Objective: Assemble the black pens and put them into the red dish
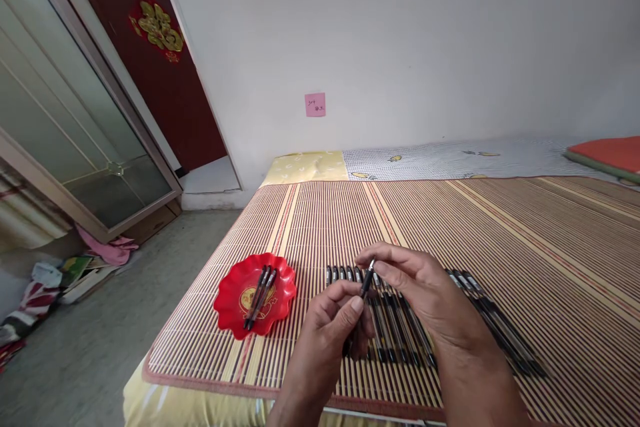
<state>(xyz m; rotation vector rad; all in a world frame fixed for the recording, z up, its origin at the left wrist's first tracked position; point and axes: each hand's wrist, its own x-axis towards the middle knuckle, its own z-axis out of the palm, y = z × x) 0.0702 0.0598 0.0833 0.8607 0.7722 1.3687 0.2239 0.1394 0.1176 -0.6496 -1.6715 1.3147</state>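
My left hand [333, 323] is closed around a black pen [368, 280], which it holds tilted with the silver tip up. The fingertips of my right hand [417, 283] are pinched at that tip. Beneath and behind my hands, a row of dark pens [387, 330] lies side by side on the bamboo mat [320, 227], partly hidden by the hands. To the right of my right wrist lies another group of pens [500, 323]. Left of my hands sits a red scalloped plate [227, 293] with a few pens [260, 297] in it.
The mat covers a bed with a patterned sheet [430, 160]. A folded orange cloth [607, 153] lies at the far right. A pink note [315, 105] is stuck on the white wall [400, 33]. On the left are a glass-panelled door [100, 113] and clothes [37, 293] on the floor.
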